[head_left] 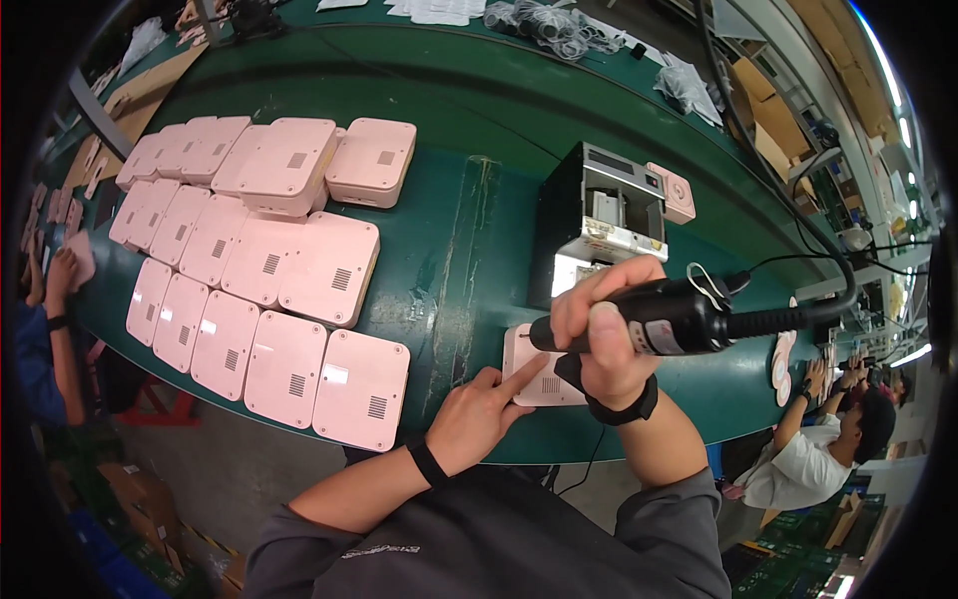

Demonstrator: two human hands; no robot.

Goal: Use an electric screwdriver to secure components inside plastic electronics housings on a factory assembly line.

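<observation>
A pink plastic housing [567,395] with rounded corners and a slotted vent lies in front of me, partly covered by my hands. My left hand [471,424] holds its near left side, index finger stretched across the top and the other fingers bent. In my right hand [611,334] is a black electric screwdriver [667,317], fingers wrapped round its body. The tool lies nearly level, its tip pointing left at the housing's far left corner. Whether the bit sits in a screw is too small to tell. A cable runs from its rear end.
Rows of similar pink housings [361,389] cover the left of the green table [419,290], some stacked. Beyond my right hand stands a black and silver boxy machine [564,215], a pink part [678,195] beside it. The screwdriver's cable [848,280] loops up right. People work at both sides.
</observation>
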